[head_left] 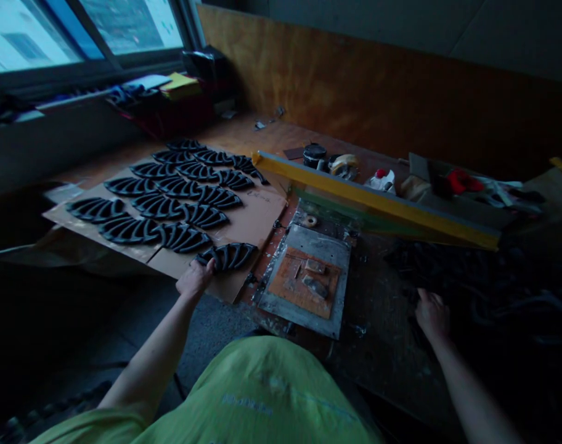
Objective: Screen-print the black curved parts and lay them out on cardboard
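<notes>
My left hand (pixel 195 279) is closed on the near end of a black ribbed part (pixel 232 256) at the front edge of a cardboard sheet (pixel 248 229). Several similar black ribbed parts (pixel 128 229) lie in rows across that cardboard. At the right, my right hand (pixel 432 313) has its fingers bent at the edge of a dark pile of black parts (pixel 488 283). What its fingers hold is too dark to make out. Between the hands sits a grey metal plate (pixel 339 317) bearing an orange-brown board (pixel 281 280) with small blocks (pixel 315 287) on it.
A long yellow-edged frame (pixel 378 200) slants above the plate. Behind it stand a dark jar (pixel 314 155), a tape roll (pixel 343 165) and a box of odds and ends (pixel 475 188). A red container (pixel 170 114) is at the back left, below the window.
</notes>
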`<state>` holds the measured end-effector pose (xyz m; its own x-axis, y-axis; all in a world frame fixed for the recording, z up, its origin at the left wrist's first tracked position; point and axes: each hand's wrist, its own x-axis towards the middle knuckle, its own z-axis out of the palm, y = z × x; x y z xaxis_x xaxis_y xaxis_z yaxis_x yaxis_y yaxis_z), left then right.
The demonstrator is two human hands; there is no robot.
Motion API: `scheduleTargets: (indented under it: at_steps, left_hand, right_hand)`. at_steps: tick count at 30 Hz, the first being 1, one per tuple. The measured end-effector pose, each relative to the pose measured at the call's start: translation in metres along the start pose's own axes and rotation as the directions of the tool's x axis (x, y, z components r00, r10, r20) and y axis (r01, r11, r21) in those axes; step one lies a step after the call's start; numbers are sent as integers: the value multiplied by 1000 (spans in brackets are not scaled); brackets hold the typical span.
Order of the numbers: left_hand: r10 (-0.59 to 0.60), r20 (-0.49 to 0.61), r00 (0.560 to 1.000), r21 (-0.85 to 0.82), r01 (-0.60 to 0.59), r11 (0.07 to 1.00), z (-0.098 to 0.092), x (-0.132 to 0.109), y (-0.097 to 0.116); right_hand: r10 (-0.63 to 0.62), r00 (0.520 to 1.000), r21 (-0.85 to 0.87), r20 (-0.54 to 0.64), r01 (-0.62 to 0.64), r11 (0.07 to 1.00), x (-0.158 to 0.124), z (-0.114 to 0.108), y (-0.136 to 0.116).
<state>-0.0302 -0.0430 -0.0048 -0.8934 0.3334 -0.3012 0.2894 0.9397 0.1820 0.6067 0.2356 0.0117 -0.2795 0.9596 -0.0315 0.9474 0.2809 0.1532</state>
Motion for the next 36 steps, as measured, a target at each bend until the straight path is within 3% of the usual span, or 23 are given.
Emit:
scheduleTargets:
  at_steps: [1,3,5,9,12,17,22,24,27,32,36]
  left_hand:
    - [95,-92,991,28,-93,995,3,-11,2]
    - [316,-207,926,93,-303,948,12,-31,10]
    - [439,-187,879,129,-421,898,21,-46,21]
    - [402,-120,908,133,-386,913,31,-53,44]
    - [356,-104,928,106,-346,932,29,-47,52]
    - [363,-98,927,92,-355,930,22,-41,49]
    - [471,-195,860,119,-456,882,16,-32,62]
    - [519,-247,818,119,-506,854,9,-19,84]
    - [573,-274,773,95,-571,815,-9,11,135]
    - [689,-147,710,16,-695,719,-33,70,228]
    - [722,-70,688,0,-724,690,-25,120,274]
  right_hand:
    - [2,999,68,-48,2,998,-2,-7,-22]
    - [-66,991,247,-114,93,965,-7,-21,-75]
    - [-187,964,415,-187,250,875,-11,-34,-134]
    - [-411,823,499,-391,565,657,-16,-52,-233]
    - [-439,770,437,-463,629,643,-16,-59,-272]
    - [-422,743,419,-519,651,633,-17,-63,-290]
    - [-338,777,507,-531,611,608,-24,-60,-298]
    - [-289,797,528,-530,577,623,-26,-56,-301]
    - [-231,826,553,-515,525,647,-29,-50,-304]
    - [-175,861,573,-478,457,680,-34,-43,-308]
    - [-140,867,541,-478,416,731,-37,-40,-311]
